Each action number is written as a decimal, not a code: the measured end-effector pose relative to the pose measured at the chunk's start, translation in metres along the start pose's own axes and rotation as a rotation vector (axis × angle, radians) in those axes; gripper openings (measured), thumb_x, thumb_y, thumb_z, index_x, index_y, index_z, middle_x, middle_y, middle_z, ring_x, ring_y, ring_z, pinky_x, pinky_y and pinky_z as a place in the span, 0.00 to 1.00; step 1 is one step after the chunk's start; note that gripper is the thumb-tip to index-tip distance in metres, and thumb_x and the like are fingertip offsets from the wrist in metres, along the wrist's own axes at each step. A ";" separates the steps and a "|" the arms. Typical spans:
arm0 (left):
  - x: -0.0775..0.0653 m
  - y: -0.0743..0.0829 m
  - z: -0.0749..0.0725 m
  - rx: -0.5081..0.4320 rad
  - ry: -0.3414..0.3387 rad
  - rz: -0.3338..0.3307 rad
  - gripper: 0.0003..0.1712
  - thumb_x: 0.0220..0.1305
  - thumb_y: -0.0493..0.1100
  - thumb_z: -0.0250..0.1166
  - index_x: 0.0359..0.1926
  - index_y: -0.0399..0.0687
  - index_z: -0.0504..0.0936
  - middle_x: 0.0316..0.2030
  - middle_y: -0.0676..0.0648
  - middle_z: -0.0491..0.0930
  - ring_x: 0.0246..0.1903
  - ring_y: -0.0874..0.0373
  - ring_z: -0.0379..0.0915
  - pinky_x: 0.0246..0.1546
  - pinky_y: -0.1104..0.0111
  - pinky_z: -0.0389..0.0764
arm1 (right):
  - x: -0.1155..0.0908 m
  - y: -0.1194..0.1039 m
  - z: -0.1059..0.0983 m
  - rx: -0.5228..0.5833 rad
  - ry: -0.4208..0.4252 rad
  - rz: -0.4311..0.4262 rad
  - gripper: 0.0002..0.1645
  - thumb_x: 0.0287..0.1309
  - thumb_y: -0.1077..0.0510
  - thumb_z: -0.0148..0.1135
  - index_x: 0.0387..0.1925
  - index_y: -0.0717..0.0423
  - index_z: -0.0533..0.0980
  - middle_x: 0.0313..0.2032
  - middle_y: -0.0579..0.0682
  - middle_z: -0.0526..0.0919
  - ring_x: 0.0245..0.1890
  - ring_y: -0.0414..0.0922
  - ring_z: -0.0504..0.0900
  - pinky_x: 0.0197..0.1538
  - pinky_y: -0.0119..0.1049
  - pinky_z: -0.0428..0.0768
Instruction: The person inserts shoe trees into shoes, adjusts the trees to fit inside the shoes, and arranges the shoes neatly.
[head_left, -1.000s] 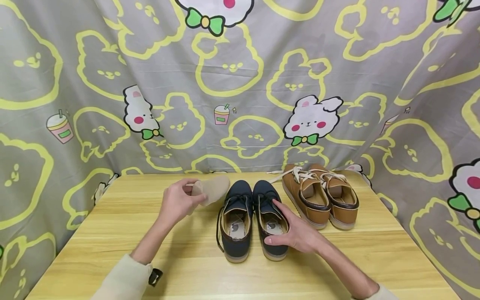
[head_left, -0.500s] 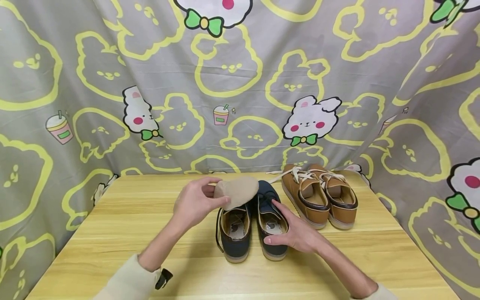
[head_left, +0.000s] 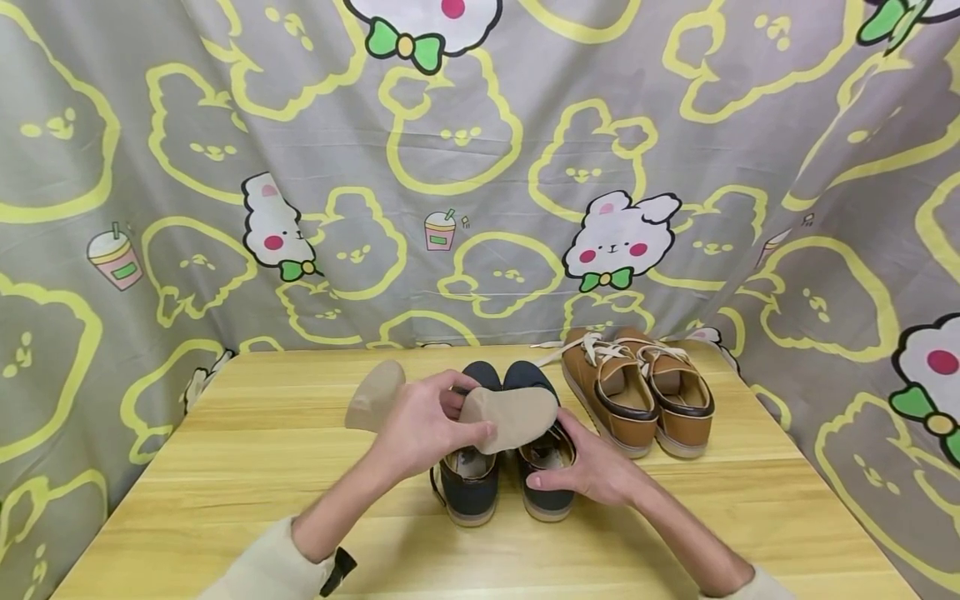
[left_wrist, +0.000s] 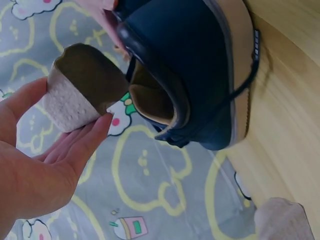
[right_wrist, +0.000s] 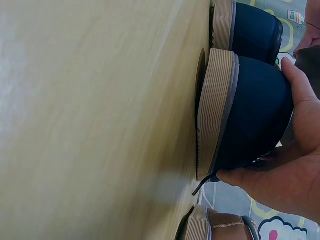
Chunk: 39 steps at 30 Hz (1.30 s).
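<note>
Left hand (head_left: pixel 420 429) and right hand (head_left: pixel 596 471) are both occupied. On the left, thumb and fingers close in a pinch on one end of a beige insole (head_left: pixel 513 417), which is raised above the pair of shoes, its free rounded end pointing towards the right hand; whether that end touches the right hand's fingers I cannot tell. On the right, the hand is spread wide around the opening of the nearer dark shoe (head_left: pixel 550 498), thumb by the heel rim and fingers along the far side, gripping it against the bench (head_left: pixel 247 433). Its dark mate (head_left: pixel 471 498) stands just below the left hand's fingers. Beyond the left hand, on its outer side, lies a second insole (head_left: pixel 375 396); past the right hand stand two brown shoes (head_left: pixel 648 400) with pale laces.

The pinched insole looks thin and should be light and flexible, likely to bend or flop at its free end. Hold it by the edges near one end. The shoe seems sturdier; its heel rim offers a firm hold.
</note>
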<state>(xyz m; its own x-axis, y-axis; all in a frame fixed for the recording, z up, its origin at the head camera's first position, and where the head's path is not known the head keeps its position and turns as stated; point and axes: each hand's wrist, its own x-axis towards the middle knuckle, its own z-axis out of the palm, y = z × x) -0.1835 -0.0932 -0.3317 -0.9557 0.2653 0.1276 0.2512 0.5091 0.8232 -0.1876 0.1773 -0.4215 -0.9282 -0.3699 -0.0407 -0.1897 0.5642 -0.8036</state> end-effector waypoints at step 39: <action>0.004 0.020 0.003 0.129 -0.164 0.084 0.23 0.46 0.56 0.81 0.42 0.53 0.87 0.26 0.58 0.84 0.29 0.64 0.80 0.32 0.66 0.81 | 0.001 -0.002 0.001 -0.029 0.014 0.017 0.72 0.43 0.39 0.82 0.81 0.49 0.49 0.75 0.62 0.61 0.72 0.58 0.65 0.71 0.58 0.64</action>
<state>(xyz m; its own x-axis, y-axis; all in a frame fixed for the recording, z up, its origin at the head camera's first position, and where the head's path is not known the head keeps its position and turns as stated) -0.1818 -0.0792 -0.3165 -0.8957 0.4349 0.0924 0.3561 0.5773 0.7348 -0.1881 0.1748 -0.4206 -0.9358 -0.3495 -0.0456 -0.1826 0.5915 -0.7853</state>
